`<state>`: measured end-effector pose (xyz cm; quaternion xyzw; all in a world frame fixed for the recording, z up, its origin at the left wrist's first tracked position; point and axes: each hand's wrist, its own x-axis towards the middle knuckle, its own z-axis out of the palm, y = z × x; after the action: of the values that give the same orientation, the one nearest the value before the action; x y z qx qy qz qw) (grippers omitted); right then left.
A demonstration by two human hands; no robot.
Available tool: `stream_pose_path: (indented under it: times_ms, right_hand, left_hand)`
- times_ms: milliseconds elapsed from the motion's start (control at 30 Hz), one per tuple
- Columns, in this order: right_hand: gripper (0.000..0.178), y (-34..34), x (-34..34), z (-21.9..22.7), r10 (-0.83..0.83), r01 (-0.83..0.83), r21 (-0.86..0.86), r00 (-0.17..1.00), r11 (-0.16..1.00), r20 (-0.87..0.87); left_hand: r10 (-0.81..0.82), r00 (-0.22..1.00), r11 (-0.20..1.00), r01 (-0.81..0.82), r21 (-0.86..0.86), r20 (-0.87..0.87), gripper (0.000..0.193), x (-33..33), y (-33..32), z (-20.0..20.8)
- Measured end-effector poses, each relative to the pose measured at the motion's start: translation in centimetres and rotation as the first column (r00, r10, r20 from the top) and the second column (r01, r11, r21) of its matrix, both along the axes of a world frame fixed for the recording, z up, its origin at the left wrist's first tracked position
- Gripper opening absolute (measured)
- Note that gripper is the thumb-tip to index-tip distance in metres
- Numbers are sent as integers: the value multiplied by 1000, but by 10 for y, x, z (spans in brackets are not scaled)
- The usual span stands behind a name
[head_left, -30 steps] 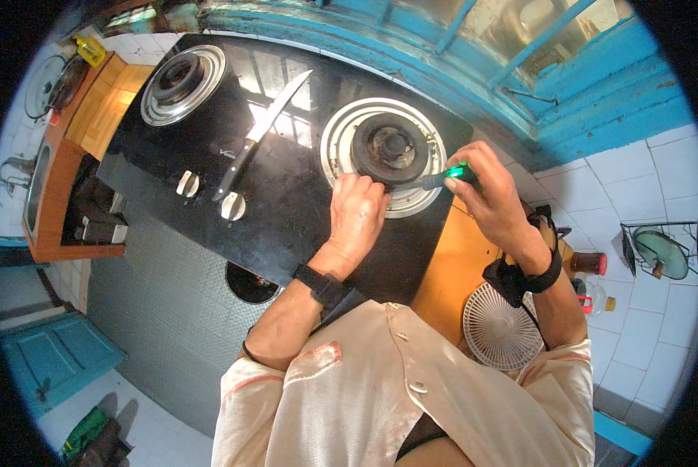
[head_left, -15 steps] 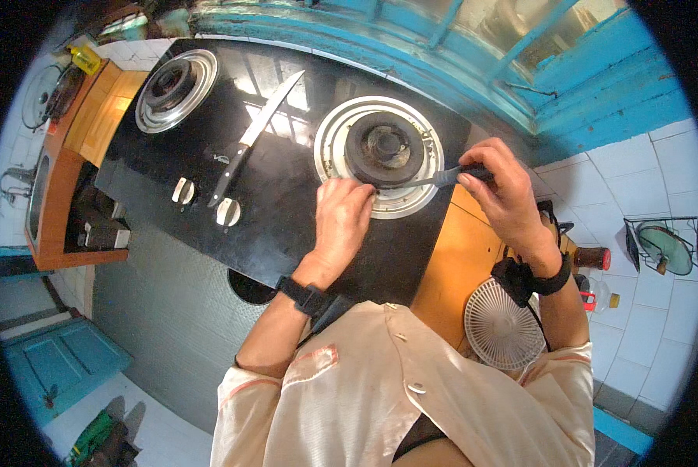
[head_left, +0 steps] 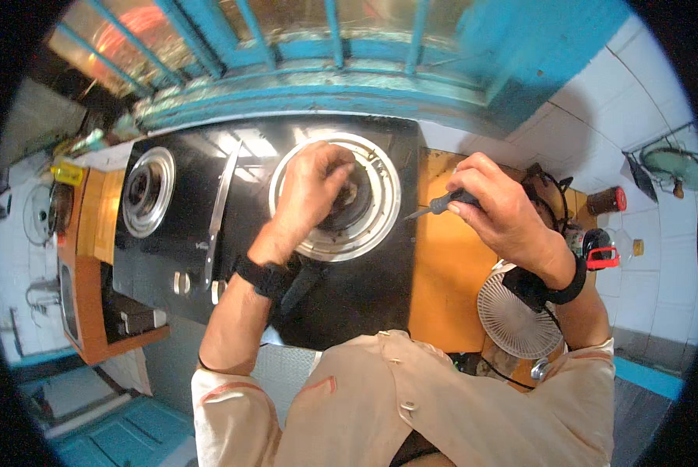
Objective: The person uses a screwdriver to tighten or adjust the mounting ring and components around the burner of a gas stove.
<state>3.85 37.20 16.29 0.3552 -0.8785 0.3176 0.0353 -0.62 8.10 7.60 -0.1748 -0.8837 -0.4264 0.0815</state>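
On the black glass-topped gas stove (head_left: 364,292), my left hand (head_left: 310,187) is over the right-hand burner (head_left: 355,212), its fingers curled together near the burner's top. Whatever they may pinch is hidden. The burner sits inside a round silver drip ring (head_left: 389,191) with dark specks on it. My right hand (head_left: 495,206) grips the dark handle of a screwdriver (head_left: 440,205) to the right of the ring. Its thin shaft points left, the tip apart from the burner. A kitchen knife (head_left: 221,204) with a black handle lies on the glass left of my left hand.
A second burner (head_left: 140,191) is at the stove's left end, with two control knobs (head_left: 182,282) nearer me. Beyond the stove stands a blue barred window (head_left: 333,47). An orange wooden counter (head_left: 450,280) adjoins on the right, with a white slatted round basket (head_left: 516,311) below my right forearm.
The view has shifted. My left hand has gone from the ring's near edge to over the burner. The screwdriver has come away from the burner toward the right, still in my right hand.
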Motion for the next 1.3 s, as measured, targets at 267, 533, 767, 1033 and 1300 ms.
stream_pose_path:
  times_ms: [267, 533, 767, 1033, 1300]
  right_hand:
    - [26, 17, -7, -3, -73, 70, 45, 995, 997, 63]
    - [21, 19, -13, -13, -16, 17, -5, 997, 1000, 78]
    - [21, 20, -14, -19, -13, 14, -15, 998, 1000, 65]
    - [28, 19, -15, -19, -52, 55, -24, 993, 998, 108]
    - [24, 21, -18, -21, -55, 58, -29, 993, 998, 103]
  left_hand:
    - [-307, 878, 937, 347, -46, 368, 13, -91, 7, -25]
    - [-447, 672, 789, 607, -94, 591, 13, -128, 18, -32]
    - [-466, 583, 750, 659, -53, 666, 13, -140, 21, -32]
    - [-546, 509, 650, 759, -48, 665, 14, -148, 26, -33]
    - [-495, 515, 640, 761, -108, 700, 15, -148, 31, -34]
